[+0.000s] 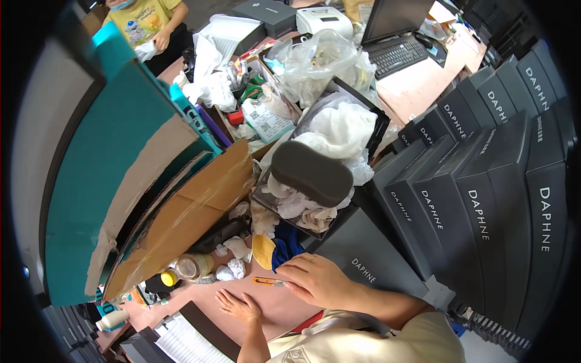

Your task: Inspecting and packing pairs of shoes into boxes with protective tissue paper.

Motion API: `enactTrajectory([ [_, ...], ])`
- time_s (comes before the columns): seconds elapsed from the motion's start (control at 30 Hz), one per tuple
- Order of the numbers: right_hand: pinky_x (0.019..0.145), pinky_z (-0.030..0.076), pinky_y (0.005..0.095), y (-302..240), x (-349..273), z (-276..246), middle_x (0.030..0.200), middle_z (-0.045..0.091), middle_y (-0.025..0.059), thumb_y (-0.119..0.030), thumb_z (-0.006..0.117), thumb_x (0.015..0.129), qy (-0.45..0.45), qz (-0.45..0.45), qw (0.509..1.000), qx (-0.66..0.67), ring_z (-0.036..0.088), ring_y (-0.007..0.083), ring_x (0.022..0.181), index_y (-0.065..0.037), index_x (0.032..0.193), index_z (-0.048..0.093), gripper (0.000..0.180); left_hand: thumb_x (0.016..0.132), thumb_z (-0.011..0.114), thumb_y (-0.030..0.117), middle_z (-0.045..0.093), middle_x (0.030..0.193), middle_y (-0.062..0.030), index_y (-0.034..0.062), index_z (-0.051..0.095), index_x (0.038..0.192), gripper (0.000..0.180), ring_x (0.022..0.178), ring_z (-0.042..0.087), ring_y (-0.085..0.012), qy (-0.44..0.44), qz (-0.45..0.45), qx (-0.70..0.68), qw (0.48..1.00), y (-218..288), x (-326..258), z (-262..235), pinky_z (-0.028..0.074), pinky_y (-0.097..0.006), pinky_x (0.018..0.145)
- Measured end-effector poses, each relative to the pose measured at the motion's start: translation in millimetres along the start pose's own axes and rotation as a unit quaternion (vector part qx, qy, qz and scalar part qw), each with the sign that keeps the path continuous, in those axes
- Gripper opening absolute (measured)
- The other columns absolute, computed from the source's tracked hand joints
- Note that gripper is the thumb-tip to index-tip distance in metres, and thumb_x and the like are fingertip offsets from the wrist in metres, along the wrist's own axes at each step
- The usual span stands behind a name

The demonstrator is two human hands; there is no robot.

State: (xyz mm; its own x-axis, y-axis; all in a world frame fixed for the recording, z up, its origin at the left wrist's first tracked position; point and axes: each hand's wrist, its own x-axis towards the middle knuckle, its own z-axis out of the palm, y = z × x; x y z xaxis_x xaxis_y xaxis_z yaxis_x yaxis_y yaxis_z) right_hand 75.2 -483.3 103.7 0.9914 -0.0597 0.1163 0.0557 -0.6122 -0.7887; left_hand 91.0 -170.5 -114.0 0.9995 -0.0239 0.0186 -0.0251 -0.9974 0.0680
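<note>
Orange-handled utility knife, slim and small, lies on the pinkish-brown tabletop under the fingertips of the right hand, at about nine o'clock from that hand. It looks light and rigid, with a smooth plastic body that could slide on the table; I judge the safest hold is a pinch across the handle's long sides, away from whichever end carries the blade, which is too small to make out.

Going by size: a teal and brown cardboard panel leans at ten o'clock from the hands, and rows of dark grey lidded boxes fill the side from one to three o'clock. At twelve o'clock an open black box holds crumpled white tissue paper and a dark grey oval sponge; both look soft and very light. A blue cloth and a yellow pad lie just above the knife.

The right hand rests palm down, fingers curled loosely with the tips on the knife, not closed around it. The left hand lies flat at seven o'clock from the knife, fingers spread and holding nothing. Small white paper wads and a roll of clear tape sit nearby at ten o'clock.
</note>
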Motion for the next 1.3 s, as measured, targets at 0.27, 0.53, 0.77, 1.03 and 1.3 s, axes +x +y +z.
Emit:
enactTrajectory([
  [0.27,0.078,0.046,0.0362,-10.2,9.1,-2.4,0.097,0.058,0.0087,-0.014,0.061,0.080,0.007,-0.037,0.999,-0.022,0.055,0.0249,0.091,-0.003,0.103,0.056,0.027,0.083,0.050,0.034,0.021,0.151,-0.0142,0.0045,0.026,0.143,0.071,0.140,0.015,-0.0320,-0.001,-0.013,-0.017,1.000,0.4,-1.1,-2.0,0.009,-0.057,0.109],
  [0.53,0.076,0.046,0.0354,-18.4,25.8,-31.4,0.095,0.059,0.0091,-0.013,0.062,0.079,0.049,-0.046,0.995,-0.074,0.057,0.0256,0.089,-0.003,0.103,0.057,0.027,0.080,0.053,0.031,0.021,0.151,-0.0139,0.0047,0.027,0.143,0.073,0.140,0.014,-0.0322,-0.010,-0.020,-0.033,0.999,2.5,-0.4,-6.7,0.009,-0.057,0.109],
  [0.77,0.061,0.047,0.0384,-34.8,84.5,-102.3,0.079,0.059,0.0093,-0.004,0.062,0.077,0.287,-0.041,0.951,-0.110,0.059,0.0290,0.073,-0.006,0.094,0.060,0.017,0.082,0.052,0.033,0.021,0.150,-0.0139,0.0048,0.025,0.143,0.072,0.141,0.013,-0.0318,-0.014,-0.016,-0.020,1.000,-1.1,-0.3,-1.7,0.008,-0.057,0.109],
  [1.03,0.071,0.051,0.0357,32.6,238.0,-145.5,0.087,0.067,0.0132,-0.019,0.057,0.080,0.122,-0.004,0.965,-0.233,0.065,0.0271,0.075,-0.005,0.097,0.067,0.024,0.085,0.047,0.039,0.021,0.150,-0.0149,0.0038,0.023,0.143,0.072,0.141,0.012,-0.0319,-0.040,-0.008,0.005,0.999,9.9,2.8,-14.6,0.007,-0.056,0.110],
  [1.3,0.059,0.052,0.0376,80.5,345.3,-112.7,0.086,0.068,0.0153,-0.014,0.056,0.074,-0.218,0.070,0.913,-0.339,0.066,0.0258,0.072,-0.005,0.088,0.071,0.023,0.085,0.044,0.043,0.021,0.149,-0.0199,-0.0003,0.022,0.143,0.075,0.141,0.011,-0.0344,-0.057,-0.020,0.011,0.998,8.9,0.3,-16.6,0.005,-0.057,0.109],
])
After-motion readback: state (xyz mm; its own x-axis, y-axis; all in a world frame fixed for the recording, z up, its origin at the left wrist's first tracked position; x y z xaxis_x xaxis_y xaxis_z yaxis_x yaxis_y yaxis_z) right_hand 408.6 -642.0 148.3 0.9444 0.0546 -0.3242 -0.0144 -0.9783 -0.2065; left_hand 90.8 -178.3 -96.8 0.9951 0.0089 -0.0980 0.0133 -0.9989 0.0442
